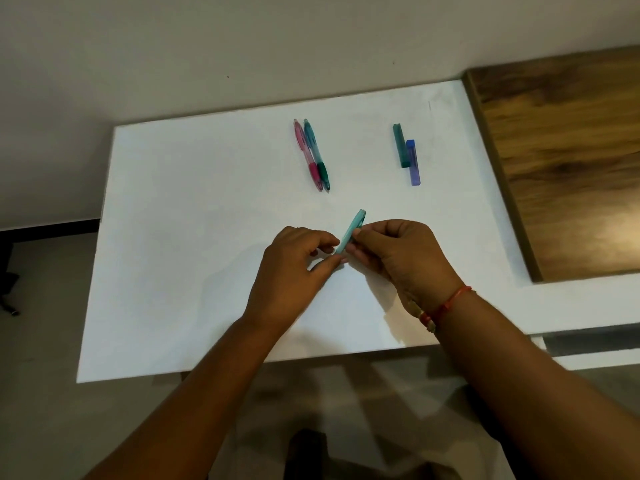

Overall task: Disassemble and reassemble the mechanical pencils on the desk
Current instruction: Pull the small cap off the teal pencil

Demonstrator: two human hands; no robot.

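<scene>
Your left hand (294, 268) pinched the pale teal case (351, 232) at its near end, your right hand (405, 258) mid-length, the far end beyond both grips.

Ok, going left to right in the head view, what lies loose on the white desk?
In order: pink plastic mechanical pencil → teal plastic mechanical pencil → dark green rectangular case → translucent blue rectangular case.

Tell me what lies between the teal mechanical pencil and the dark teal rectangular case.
Only bare white desk, per the head view, separates the teal mechanical pencil from the dark teal rectangular case.
</scene>
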